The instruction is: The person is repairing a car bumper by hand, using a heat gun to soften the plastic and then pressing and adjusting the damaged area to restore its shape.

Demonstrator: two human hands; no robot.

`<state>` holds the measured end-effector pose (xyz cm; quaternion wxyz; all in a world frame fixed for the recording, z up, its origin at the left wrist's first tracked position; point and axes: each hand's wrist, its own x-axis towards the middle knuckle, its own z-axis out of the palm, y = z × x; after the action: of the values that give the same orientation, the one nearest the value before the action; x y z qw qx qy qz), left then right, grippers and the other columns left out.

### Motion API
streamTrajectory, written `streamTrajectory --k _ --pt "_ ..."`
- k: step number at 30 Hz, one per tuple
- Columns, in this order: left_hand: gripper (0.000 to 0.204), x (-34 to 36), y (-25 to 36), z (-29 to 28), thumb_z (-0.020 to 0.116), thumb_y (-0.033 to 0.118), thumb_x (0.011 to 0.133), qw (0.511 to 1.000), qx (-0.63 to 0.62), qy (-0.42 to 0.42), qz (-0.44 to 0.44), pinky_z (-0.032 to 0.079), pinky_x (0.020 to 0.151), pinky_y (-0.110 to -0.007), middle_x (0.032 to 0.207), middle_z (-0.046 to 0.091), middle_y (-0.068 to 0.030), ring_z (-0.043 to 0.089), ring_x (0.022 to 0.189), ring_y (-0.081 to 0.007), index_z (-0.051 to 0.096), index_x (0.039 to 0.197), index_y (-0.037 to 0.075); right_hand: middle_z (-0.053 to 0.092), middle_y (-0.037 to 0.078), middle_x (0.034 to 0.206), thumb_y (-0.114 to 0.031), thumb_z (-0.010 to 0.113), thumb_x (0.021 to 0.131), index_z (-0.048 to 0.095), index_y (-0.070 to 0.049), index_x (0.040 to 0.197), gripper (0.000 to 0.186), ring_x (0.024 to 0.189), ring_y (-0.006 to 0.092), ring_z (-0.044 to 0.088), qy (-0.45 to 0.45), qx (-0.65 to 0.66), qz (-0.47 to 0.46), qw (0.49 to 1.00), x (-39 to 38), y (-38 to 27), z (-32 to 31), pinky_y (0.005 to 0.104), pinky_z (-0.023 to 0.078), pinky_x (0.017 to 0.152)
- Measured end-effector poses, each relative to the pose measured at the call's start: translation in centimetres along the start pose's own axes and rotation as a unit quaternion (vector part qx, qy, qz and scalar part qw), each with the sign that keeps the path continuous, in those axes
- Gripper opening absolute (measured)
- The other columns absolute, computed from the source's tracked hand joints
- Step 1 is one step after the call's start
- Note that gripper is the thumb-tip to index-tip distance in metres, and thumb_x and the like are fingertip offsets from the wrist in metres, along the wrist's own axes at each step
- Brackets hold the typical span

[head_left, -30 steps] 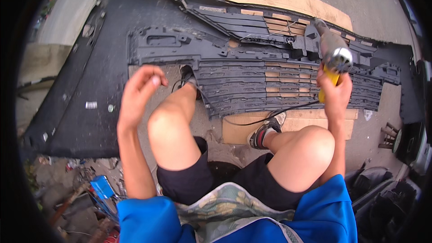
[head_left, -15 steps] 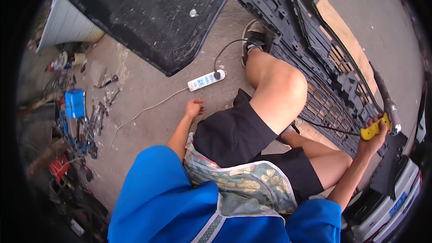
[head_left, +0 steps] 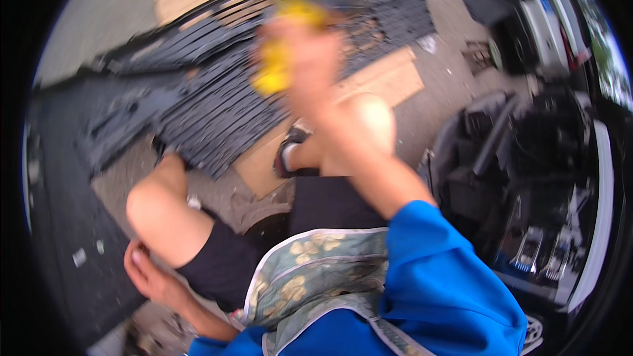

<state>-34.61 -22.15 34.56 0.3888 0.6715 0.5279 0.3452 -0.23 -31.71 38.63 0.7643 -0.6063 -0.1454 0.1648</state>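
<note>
Gripping a yellow tool [head_left: 280, 59], right hand [head_left: 310, 66] blurs above concrete floor [head_left: 119, 0]; left hand [head_left: 148, 273] open.

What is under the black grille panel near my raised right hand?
Flat cardboard sheets show under the black grille panel, poking out at its lower edge, on the concrete. The right hand and its yellow tool cover part of it.

The tool [head_left: 290, 39] in the fingers [head_left: 310, 59] looks yellow plastic with shiny metal above. Beyond them, the grille [head_left: 204, 105] is matt black plastic on rough brown cardboard [head_left: 382, 79].
</note>
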Motion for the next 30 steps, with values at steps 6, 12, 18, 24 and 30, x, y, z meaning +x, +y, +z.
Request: streamTrajectory --k 6,12,18,24,30 --pt "0.019 0.6 8.9 7.8 0.049 0.011 0.099 0.946 0.101 -0.249 0.184 0.049 0.08 -0.032 0.097 0.063 -0.0087 0.06 0.089 -0.0177 0.063 0.104 -0.001 0.059 0.019 0.071 -0.01 0.063 0.075 0.05 0.002 0.09 0.023 0.069 0.0374 0.063 -0.011 0.077 -0.001 0.997 -1.3 2.4 10.2 0.0434 0.048 0.063" --pt "0.021 -3.5 0.9 26.4 0.057 0.014 0.09 0.765 0.171 -0.615 0.084 0.048 0.083 -0.043 0.103 0.064 -0.0259 0.061 0.096 -0.0427 0.064 0.101 -0.003 0.062 0.018 0.076 -0.021 0.071 0.075 0.047 -0.002 0.094 0.035 0.067 0.0393 0.063 -0.165 -0.002 -0.026 0.986 -2.5 1.6 4.3 0.0453 0.048 0.06" --pt "0.028 -4.4 -7.8 43.4 0.057 0.014 0.089 0.845 0.249 -0.45 0.143 0.048 0.085 -0.046 0.108 0.061 -0.0219 0.061 0.096 -0.0407 0.061 0.113 0.0 0.058 0.018 0.082 -0.015 0.072 0.072 0.048 0.001 0.094 0.037 0.07 0.0361 0.062 -0.206 -0.016 -0.043 0.977 -0.7 1.5 1.9 0.0415 0.048 0.062" --pt "0.023 -5.1 -12.6 49.4 0.062 0.012 0.082 0.734 0.442 -0.465 0.223 0.056 0.066 -0.044 0.107 0.057 -0.0164 0.069 0.083 -0.032 0.055 0.103 0.006 0.056 0.015 0.078 -0.019 0.072 0.075 0.046 0.002 0.098 0.041 0.069 0.033 0.062 -0.146 -0.047 -0.071 0.986 2.5 1.2 -0.2 0.0421 0.049 0.059" --pt "0.02 -2.6 -11.5 47.6 0.06 0.009 0.081 0.714 0.408 -0.497 0.278 0.057 0.066 -0.042 0.095 0.063 -0.0143 0.069 0.083 -0.0306 0.057 0.1 0.005 0.064 0.017 0.087 -0.012 0.077 0.07 0.053 0.003 0.104 0.045 0.071 0.0314 0.067 -0.126 -0.089 -0.077 0.985 3.9 0.2 -0.6 0.037 0.055 0.06"
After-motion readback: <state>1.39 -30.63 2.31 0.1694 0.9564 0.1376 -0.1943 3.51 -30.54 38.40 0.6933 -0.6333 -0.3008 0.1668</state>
